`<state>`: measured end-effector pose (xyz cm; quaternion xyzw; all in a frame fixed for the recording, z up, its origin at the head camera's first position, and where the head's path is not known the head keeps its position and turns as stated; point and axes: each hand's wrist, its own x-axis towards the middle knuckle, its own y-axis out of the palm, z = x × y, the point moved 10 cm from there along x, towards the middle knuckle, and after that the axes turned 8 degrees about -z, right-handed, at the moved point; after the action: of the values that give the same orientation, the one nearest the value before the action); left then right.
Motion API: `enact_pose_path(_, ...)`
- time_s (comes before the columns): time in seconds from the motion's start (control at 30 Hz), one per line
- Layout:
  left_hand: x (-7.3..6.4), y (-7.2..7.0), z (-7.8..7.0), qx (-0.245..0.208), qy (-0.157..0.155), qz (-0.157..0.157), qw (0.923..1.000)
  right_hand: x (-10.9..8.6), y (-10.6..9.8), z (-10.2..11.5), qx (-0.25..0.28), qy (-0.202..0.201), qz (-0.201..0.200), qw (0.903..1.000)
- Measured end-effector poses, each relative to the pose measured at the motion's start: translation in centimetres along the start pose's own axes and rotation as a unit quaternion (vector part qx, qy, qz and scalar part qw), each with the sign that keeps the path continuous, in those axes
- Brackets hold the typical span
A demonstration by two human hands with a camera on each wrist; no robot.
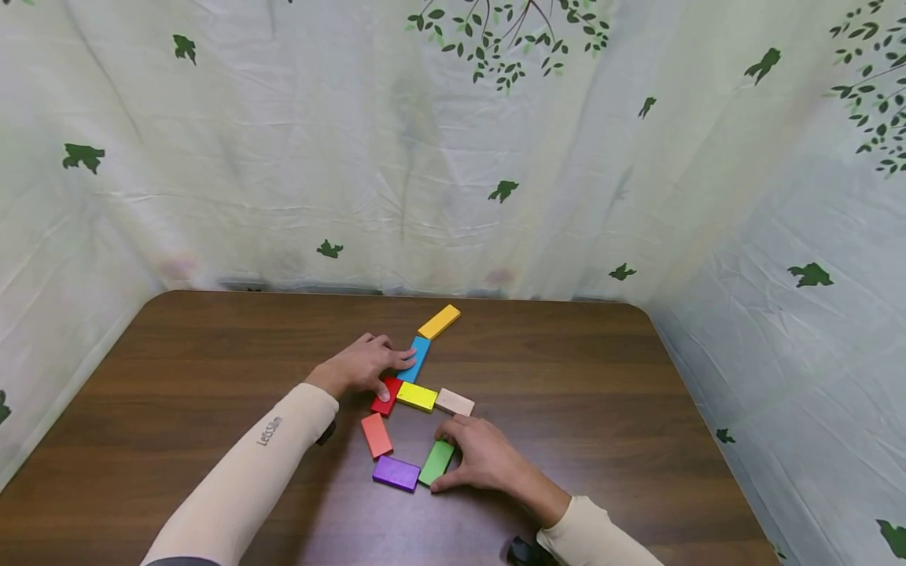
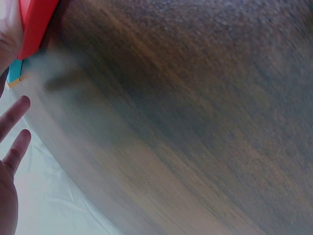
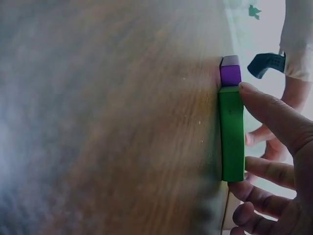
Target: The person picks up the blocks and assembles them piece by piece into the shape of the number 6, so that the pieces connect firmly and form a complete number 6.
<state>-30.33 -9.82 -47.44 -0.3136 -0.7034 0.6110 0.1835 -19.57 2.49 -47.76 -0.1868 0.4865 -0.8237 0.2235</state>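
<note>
Several coloured rectangular blocks lie flat on the table, forming a bent line and a loop. My left hand (image 1: 362, 366) has its thumb against the red block (image 1: 389, 385) and an extended finger on the blue block (image 1: 419, 360). Its other fingers stick out straight in the left wrist view. With my right hand (image 1: 488, 457) I pinch the green block (image 1: 436, 462) lengthwise, thumb at the near end and fingertips at the far end. The green block's near end meets the purple block (image 1: 396, 473). A yellow block (image 1: 417, 396) sits between the red block and a pale pink block (image 1: 455, 402).
An orange-yellow block (image 1: 440, 321) touches the blue one's far end. The coral block (image 1: 377, 435) lies between red and purple. Beneath everything is a brown wooden table (image 1: 580, 377). White curtains (image 1: 283, 157) with green leaf prints hang behind it and at the sides.
</note>
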Motion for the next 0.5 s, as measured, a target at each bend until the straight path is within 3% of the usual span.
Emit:
enact_pose_path(0.27,-0.1,0.0,-0.1,-0.007,0.002,-0.001,1.0,0.3,-0.6,-0.6,0.04,0.001,0.016,0.9991)
enact_pose_path(0.5,-0.1,-0.1,-0.1,-0.009,0.003,-0.002,1.0,1.8,-3.0,-1.5,0.065,-0.043,0.011,0.9969)
